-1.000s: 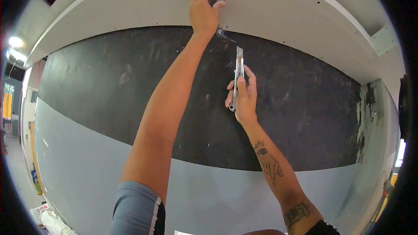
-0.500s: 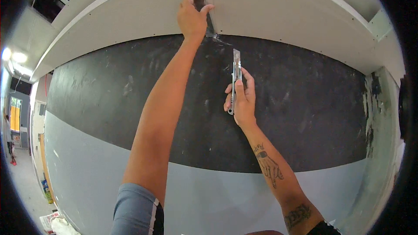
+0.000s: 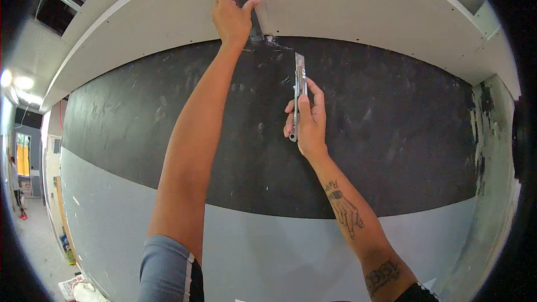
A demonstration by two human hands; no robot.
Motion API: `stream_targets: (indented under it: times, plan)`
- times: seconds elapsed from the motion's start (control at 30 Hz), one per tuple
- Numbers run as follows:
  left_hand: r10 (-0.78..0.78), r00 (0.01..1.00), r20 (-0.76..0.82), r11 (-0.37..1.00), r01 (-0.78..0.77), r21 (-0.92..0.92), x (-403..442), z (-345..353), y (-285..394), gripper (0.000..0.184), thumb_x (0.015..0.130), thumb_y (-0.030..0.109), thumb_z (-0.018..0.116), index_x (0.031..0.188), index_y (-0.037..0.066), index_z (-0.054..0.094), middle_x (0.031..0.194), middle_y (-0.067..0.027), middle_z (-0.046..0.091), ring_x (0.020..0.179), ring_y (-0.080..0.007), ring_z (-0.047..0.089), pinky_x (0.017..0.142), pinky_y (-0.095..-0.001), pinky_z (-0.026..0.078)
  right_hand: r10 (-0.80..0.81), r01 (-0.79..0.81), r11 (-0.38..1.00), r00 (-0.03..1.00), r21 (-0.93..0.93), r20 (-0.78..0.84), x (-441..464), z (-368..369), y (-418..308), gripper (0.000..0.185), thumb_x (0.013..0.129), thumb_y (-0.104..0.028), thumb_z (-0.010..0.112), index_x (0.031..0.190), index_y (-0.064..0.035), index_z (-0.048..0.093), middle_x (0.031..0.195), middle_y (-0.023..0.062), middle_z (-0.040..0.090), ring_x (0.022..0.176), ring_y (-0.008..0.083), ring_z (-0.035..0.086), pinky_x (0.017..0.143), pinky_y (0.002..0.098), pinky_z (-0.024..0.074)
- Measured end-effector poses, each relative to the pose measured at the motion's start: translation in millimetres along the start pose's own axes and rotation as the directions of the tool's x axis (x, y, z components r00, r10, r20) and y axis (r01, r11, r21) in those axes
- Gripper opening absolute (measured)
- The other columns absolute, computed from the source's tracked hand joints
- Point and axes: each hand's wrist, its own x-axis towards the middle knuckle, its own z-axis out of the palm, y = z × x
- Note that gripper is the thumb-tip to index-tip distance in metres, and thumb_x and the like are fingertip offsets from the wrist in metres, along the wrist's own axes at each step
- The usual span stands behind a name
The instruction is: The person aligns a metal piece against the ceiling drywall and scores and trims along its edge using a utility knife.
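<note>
High up, my left hand grips a flat metal strip that lies against the pale overhead panel, left of a thin seam. The strip's lower end is near the top edge of the dark wall band. My right hand holds a metal utility knife upright in front of the dark band, its blade pointing up and not touching the panel. White scuffs mark the dark surface just above the blade.
A grey-white wall surface lies below the dark band. At the right stands a stained, smeared side panel. Far left, a person stands in a passage near a yellow-lit window. A white bundle lies at the lower left.
The strip and my left hand have shifted left, away from the seam, and the strip now leans. My right hand keeps hold of the knife. The whole view has shifted somewhat.
</note>
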Motion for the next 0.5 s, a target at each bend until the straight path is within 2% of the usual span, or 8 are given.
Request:
stream_targets:
  times: [0.17,0.23,0.5]
  plan:
    - [-0.051,0.998,0.033,0.997,0.053,-0.063,1.0,2.1,-1.1,0.058,0.066,0.034,0.091,0.095,-0.001,0.055,0.087,-0.0165,0.063,0.081,-0.0357,0.062,0.073,-0.0443,0.049,-0.025,0.025,1.000,1.000,0.004,0.006,0.1,1.0,-0.3,0.047,0.106,-0.030,0.044,0.146,-0.0091,0.029,0.084,0.0091,0.058,0.045,0.0113,0.052,0.040,0.0279,0.0475]
    - [0.004,1.000,0.014,0.999,-0.004,-0.037,0.1,-4.0,3.3,0.058,0.066,0.032,0.091,0.095,-0.001,0.054,0.086,-0.0163,0.063,0.080,-0.0356,0.061,0.072,-0.0440,0.049,-0.031,0.031,1.000,1.000,0.007,0.000,0.3,1.6,-0.3,0.046,0.107,-0.029,0.042,0.146,-0.0077,0.029,0.083,0.0092,0.057,0.044,0.0113,0.052,0.039,0.0274,0.0476]
    - [0.050,0.999,0.007,0.999,-0.050,-0.007,2.2,-2.7,0.8,0.057,0.067,0.032,0.091,0.096,0.000,0.054,0.088,-0.0160,0.063,0.082,-0.0350,0.061,0.073,-0.0438,0.049,-0.024,0.024,1.000,1.000,0.008,-0.015,0.1,1.5,0.0,0.046,0.107,-0.029,0.042,0.146,-0.0081,0.029,0.083,0.0089,0.057,0.044,0.0110,0.052,0.039,0.0271,0.0476]
